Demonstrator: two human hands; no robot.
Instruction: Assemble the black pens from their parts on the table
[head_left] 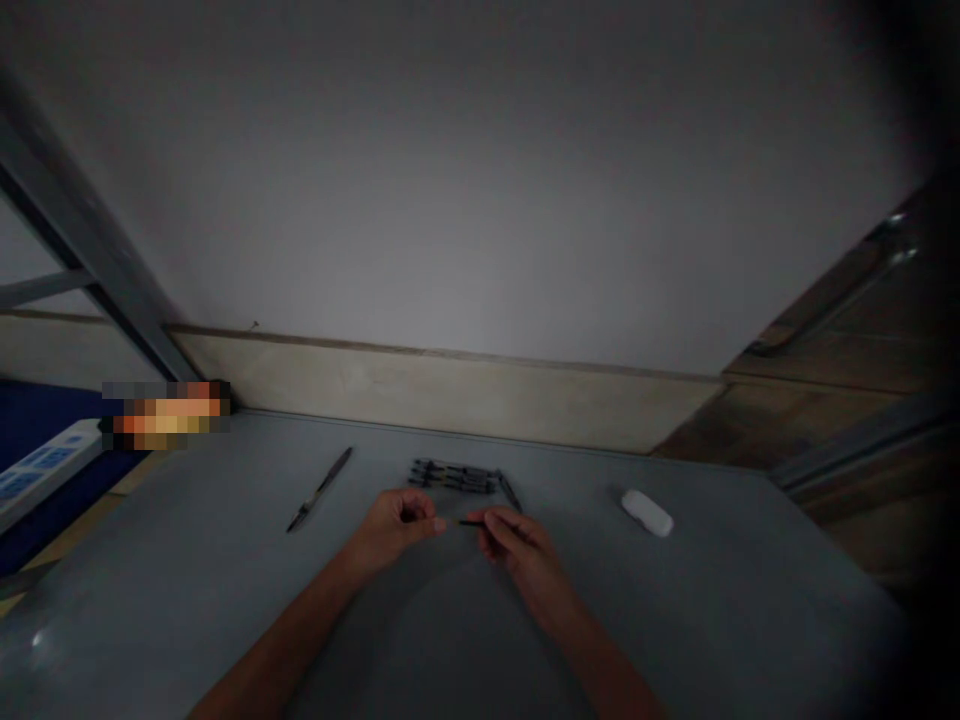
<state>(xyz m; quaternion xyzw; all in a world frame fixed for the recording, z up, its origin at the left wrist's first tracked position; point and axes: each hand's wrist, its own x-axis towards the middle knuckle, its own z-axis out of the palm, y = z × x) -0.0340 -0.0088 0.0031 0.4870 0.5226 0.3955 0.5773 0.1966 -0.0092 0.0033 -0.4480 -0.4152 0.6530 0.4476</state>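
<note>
My right hand (521,550) pinches a short, thin dark piece, which looks like a pen part (471,523), between thumb and fingers. It points left, and its yellowish end lies close to my left fingertips. My left hand (401,520) is closed in a pinch, thumb against fingers; whatever it holds, if anything, is too small to make out. Just beyond both hands lies a row of several dark pens (454,478), with one dark pen piece (508,491) slanting at their right end. Off to the left, a single pen (321,488) rests at an angle on the grey table (420,630).
A small white rounded object (647,512) lies on the table's right side. Along the back edge runs a wall with a pale skirting (420,385). At far left are a white power strip (49,465) on blue cloth and a grey metal post (97,240).
</note>
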